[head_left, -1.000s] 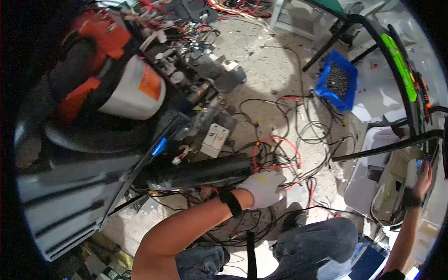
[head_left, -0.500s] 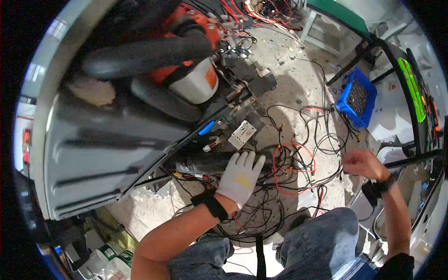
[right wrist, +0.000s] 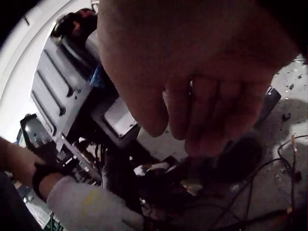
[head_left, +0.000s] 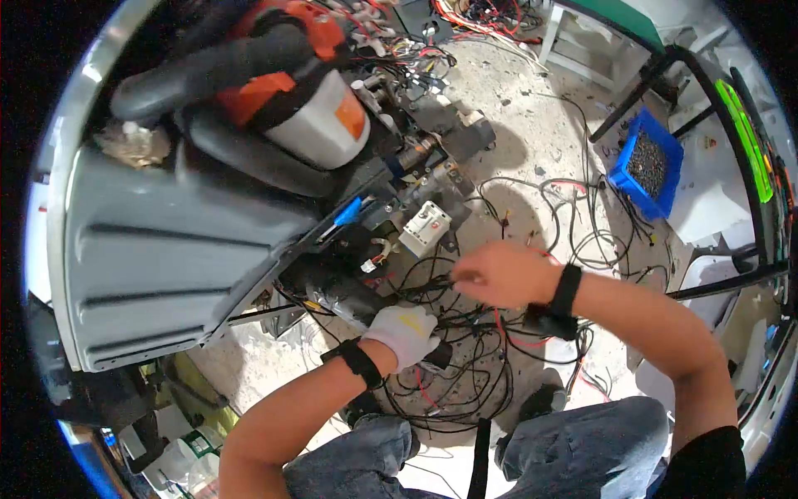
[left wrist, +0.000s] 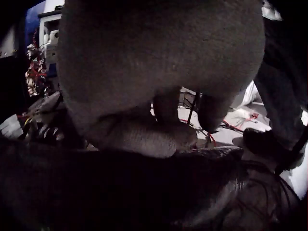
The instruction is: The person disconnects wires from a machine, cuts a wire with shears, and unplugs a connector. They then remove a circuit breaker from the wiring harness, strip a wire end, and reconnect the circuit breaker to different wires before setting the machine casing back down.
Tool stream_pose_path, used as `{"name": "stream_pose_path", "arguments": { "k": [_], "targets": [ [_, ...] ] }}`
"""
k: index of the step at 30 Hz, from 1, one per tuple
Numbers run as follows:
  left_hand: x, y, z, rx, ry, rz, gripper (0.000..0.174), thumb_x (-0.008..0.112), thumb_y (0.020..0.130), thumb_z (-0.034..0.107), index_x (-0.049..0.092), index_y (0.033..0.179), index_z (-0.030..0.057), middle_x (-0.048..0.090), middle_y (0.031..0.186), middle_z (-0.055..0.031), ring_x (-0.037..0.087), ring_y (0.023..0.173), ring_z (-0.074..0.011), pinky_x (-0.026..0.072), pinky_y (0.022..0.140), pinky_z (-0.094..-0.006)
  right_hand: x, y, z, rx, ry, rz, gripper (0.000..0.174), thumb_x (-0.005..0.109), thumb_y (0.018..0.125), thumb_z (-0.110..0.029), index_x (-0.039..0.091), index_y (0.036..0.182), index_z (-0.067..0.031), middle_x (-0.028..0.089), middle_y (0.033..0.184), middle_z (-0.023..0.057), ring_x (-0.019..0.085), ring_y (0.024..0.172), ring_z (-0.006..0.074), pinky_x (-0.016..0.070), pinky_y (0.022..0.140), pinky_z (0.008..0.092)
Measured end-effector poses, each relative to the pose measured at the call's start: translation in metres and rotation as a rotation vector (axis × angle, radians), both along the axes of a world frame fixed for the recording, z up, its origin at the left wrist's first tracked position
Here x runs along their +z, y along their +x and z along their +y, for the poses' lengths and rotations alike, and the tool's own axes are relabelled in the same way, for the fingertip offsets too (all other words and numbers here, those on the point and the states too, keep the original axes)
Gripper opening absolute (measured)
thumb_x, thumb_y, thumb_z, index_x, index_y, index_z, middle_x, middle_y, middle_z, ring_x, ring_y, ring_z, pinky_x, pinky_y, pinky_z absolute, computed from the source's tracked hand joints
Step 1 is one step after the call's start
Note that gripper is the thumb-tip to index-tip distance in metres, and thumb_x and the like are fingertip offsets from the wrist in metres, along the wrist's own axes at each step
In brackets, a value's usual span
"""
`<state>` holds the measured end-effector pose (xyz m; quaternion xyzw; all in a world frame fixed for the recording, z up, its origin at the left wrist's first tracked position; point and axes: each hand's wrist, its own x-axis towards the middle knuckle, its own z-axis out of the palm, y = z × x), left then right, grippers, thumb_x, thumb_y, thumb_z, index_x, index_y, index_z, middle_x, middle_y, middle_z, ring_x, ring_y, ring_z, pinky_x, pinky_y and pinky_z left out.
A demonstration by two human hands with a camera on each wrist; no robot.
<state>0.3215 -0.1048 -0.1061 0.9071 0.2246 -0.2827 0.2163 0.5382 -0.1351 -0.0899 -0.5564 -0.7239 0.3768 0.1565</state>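
Observation:
My left hand (head_left: 403, 335), in a white glove, curls over a thick black tube (head_left: 345, 297) on the floor. In the left wrist view the dark tube (left wrist: 120, 185) fills the lower part, with the glove's thumb lying along it. My bare right hand (head_left: 509, 275) hovers above tangled black cables (head_left: 478, 358), right of the tube's middle. The right wrist view shows its fingers (right wrist: 204, 139) loosely bent, with nothing visible between thumb and fingers. Just beyond both hands is a white box-shaped part (head_left: 426, 229).
A ribbed grey panel (head_left: 158, 274) and a red-and-white machine (head_left: 320, 125) stand at the left. A blue bin (head_left: 644, 166) of small dark pieces sits at the back right. A black frame (head_left: 723, 283) and pale tub (head_left: 706, 279) flank my right arm. A green-topped stool (head_left: 615, 17) stands behind.
My right hand has swung left from the pale tub to above the cables. The left hand lifted back along the tube, lay flat on it, then curled over it. The tube's near end has turned toward me.

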Motion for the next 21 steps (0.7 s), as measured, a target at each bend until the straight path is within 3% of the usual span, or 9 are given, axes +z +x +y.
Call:
{"name": "stream_pose_path", "arguments": {
  "k": [2, 4, 5, 7, 10, 11, 14, 17, 21],
  "targets": [
    [-0.009, -0.003, -0.003, -0.057, 0.004, 0.061, 0.035, 0.049, 0.082, 0.039, 0.064, 0.087, 0.0077, 0.06, 0.093, -0.0118, 0.061, 0.083, -0.0265, 0.0486, 0.069, -0.0399, -0.021, -0.03, -0.009, 0.016, 0.01, 0.055, 0.026, 0.055, 0.081, -0.02, 0.057, 0.101, -0.0048, 0.061, 0.077, 0.0152, 0.059, 0.077, 0.0331, 0.0466, 0.067, 0.0405],
    [-0.022, -0.011, -0.009, -0.179, 0.071, 0.222, 0.034, 0.049, 0.081, 0.039, 0.066, 0.084, 0.0092, 0.064, 0.088, -0.0108, 0.062, 0.08, -0.0274, 0.0495, 0.066, -0.0403, -0.045, -0.06, -0.01, -0.146, 0.349, 0.177, 0.042, 0.052, 0.082, -0.02, 0.045, 0.121, -0.007, 0.06, 0.076, 0.0161, 0.059, 0.075, 0.0345, 0.0462, 0.065, 0.0426],
    [-0.023, -0.015, -0.01, -0.184, 0.098, 0.217, 0.031, 0.05, 0.081, 0.036, 0.067, 0.08, 0.0109, 0.066, 0.084, -0.0098, 0.063, 0.076, -0.0275, 0.0498, 0.063, -0.0407, -0.046, -0.069, -0.002, -0.152, 0.344, 0.178, 0.042, 0.052, 0.082, -0.02, 0.045, 0.121, -0.007, 0.06, 0.076, 0.0161, 0.059, 0.075, 0.0345, 0.0462, 0.065, 0.0426],
    [-0.022, -0.019, -0.011, -0.189, 0.089, 0.25, 0.03, 0.05, 0.08, 0.035, 0.068, 0.08, 0.0109, 0.066, 0.082, -0.0095, 0.064, 0.076, -0.0271, 0.0498, 0.063, -0.0403, -0.048, -0.087, 0.016, -0.225, 0.091, 0.086, 0.057, 0.053, 0.081, -0.02, 0.03, 0.132, -0.0079, 0.06, 0.075, 0.0163, 0.059, 0.07, 0.036, 0.0463, 0.061, 0.0439],
    [-0.024, -0.026, -0.012, -0.192, 0.079, 0.271, 0.029, 0.05, 0.079, 0.034, 0.068, 0.079, 0.0106, 0.066, 0.079, -0.0093, 0.064, 0.075, -0.0265, 0.0497, 0.061, -0.0399, -0.049, -0.106, 0.031, -0.226, 0.068, -0.047, 0.059, 0.052, 0.082, -0.018, 0.026, 0.134, -0.0078, 0.06, 0.073, 0.0169, 0.059, 0.066, 0.0364, 0.046, 0.058, 0.0452],
    [-0.024, -0.029, -0.013, -0.194, 0.073, 0.262, 0.029, 0.05, 0.079, 0.033, 0.068, 0.078, 0.0104, 0.066, 0.078, -0.0092, 0.064, 0.074, -0.0264, 0.0495, 0.06, -0.0399, -0.059, -0.115, 0.033, -0.286, 0.124, -0.045, 0.049, 0.053, 0.083, -0.021, 0.037, 0.127, -0.0062, 0.059, 0.073, 0.0184, 0.059, 0.065, 0.0352, 0.0459, 0.056, 0.0455],
    [-0.024, -0.035, -0.014, -0.226, 0.079, 0.205, 0.029, 0.05, 0.078, 0.032, 0.068, 0.076, 0.0102, 0.066, 0.077, -0.009, 0.064, 0.072, -0.0262, 0.049, 0.058, -0.0403, -0.076, -0.127, 0.032, -0.284, 0.083, -0.068, 0.038, 0.054, 0.083, -0.026, 0.046, 0.114, -0.0047, 0.059, 0.075, 0.018, 0.059, 0.066, 0.0356, 0.0462, 0.058, 0.0447],
    [-0.022, -0.036, -0.013, -0.2, 0.055, 0.173, 0.029, 0.049, 0.079, 0.032, 0.068, 0.074, 0.0104, 0.066, 0.075, -0.0092, 0.064, 0.07, -0.0262, 0.0487, 0.058, -0.0402, -0.086, -0.118, 0.029, -0.268, 0.137, 0.029, 0.034, 0.055, 0.083, -0.031, 0.05, 0.102, -0.0035, 0.06, 0.078, 0.017, 0.058, 0.068, 0.036, 0.0465, 0.06, 0.0437],
    [-0.022, -0.032, -0.011, -0.186, 0.039, 0.155, 0.029, 0.05, 0.078, 0.032, 0.068, 0.074, 0.0102, 0.065, 0.074, -0.0094, 0.064, 0.069, -0.0265, 0.0488, 0.058, -0.0407, -0.075, -0.117, 0.027, -0.217, 0.115, 0.064, 0.033, 0.055, 0.084, -0.03, 0.051, 0.102, -0.0029, 0.06, 0.079, 0.0167, 0.058, 0.069, 0.0362, 0.0466, 0.061, 0.0425]
  ]
}}
